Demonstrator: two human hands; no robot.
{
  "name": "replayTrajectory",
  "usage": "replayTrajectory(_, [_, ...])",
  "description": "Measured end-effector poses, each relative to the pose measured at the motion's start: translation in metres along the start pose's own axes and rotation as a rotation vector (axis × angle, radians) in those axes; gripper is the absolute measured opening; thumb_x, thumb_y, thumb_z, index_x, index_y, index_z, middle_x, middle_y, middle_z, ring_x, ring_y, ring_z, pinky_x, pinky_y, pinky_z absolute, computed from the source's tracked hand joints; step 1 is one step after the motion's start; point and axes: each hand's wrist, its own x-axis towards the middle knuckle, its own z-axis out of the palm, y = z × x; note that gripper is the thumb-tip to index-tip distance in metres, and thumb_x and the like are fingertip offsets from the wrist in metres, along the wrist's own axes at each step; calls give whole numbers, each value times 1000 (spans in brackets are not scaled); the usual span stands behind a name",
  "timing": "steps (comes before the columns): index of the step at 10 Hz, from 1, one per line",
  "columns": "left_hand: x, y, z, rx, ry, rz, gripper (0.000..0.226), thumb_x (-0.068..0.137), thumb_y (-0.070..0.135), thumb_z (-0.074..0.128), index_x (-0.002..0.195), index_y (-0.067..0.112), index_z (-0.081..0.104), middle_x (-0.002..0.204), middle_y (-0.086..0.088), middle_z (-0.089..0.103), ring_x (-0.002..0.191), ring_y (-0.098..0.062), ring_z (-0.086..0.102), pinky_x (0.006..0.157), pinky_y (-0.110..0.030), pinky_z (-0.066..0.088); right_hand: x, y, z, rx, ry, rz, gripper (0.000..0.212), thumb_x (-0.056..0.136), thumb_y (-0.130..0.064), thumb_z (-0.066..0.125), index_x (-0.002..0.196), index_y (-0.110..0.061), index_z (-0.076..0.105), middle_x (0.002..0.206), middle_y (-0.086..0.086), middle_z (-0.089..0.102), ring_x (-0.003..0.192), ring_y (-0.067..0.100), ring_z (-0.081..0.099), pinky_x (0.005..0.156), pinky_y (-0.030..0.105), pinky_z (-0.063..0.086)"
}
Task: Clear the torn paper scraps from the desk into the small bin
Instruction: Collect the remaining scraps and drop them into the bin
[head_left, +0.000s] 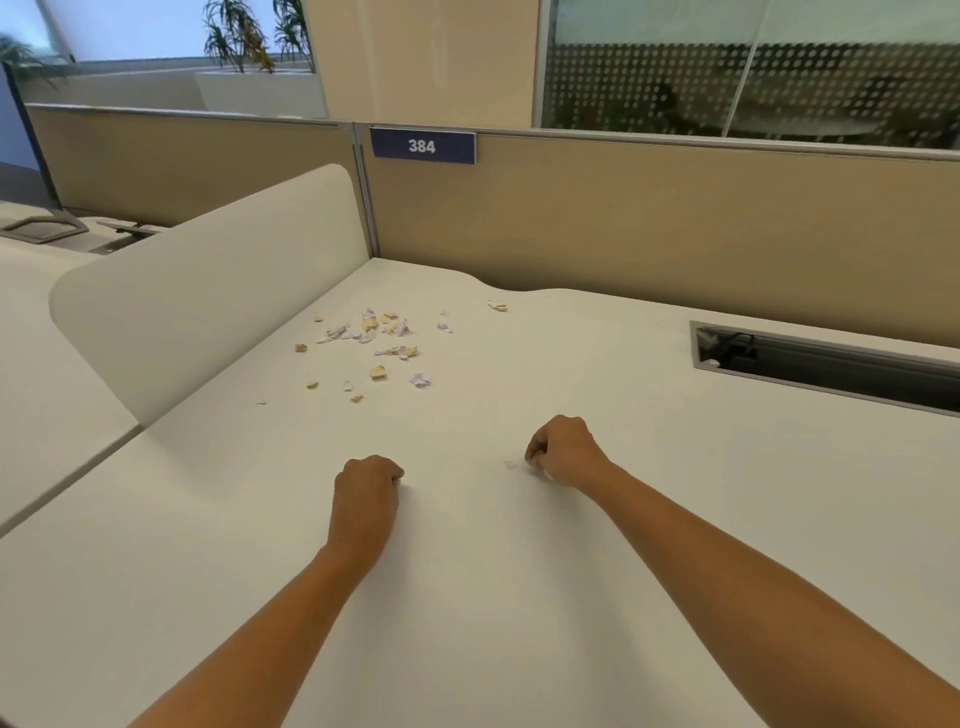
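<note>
Forearms (322, 613) stretched over the desk (519, 623), both hands curled

Well below the number plate "384" (422, 146), towards the camera, the left hand (366, 486) is set knuckles-up on the desk with its fingers curled under. Whether anything is held inside it cannot be told. Below the plate and somewhat to its right, the right hand (563, 452) is likewise curled, and bits of white paper are seen pinched at its fingertips. One small loose scrap (510, 464) lies on the desk just beside that hand, on the side facing the left hand.

The torn paper scraps (379, 338), white, lilac and tan, are scattered on the desk between the plate and the hands, a little left of the plate and well apart from both hands. A stray scrap (497, 305) lies alone to the plate's right, nearer the plate than the rest.

The plate is fixed to a tan partition (675, 223) at the desk's far edge. Left of the plate and lower, a white rounded divider (208, 291) stands along the desk's side. Far to the plate's right, a cable slot (831, 364), dark inside, is cut into the desk top
</note>
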Motion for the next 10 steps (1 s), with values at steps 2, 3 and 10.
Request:
replayTrajectory(2, [-20,73,27,-322,-86,-178,21,81,-9,56,92,-3,73,95,-18,73,88,-28,68,75,-24,50,-42,56,-60,117,-19,135,18,82,3,57,95,5,69,58,1,54,57,13,51,53,12,40])
replayTrajectory(3, [-34,106,42,-369,-124,-186,17,81,-8,61,92,-4,73,93,-19,72,82,-29,68,72,-26,50,-64,88,-86,107,1,141,16,82,2,57,92,2,70,58,1,55,63,15,54,53,12,40])
replayTrajectory(10, [25,133,57,-197,-371,-576,29,74,-12,68,58,3,49,25,-1,50,33,-15,57,67,-26,56,-126,242,-128,147,51,180,16,86,-1,55,88,-6,71,68,10,65,72,18,59,60,12,43])
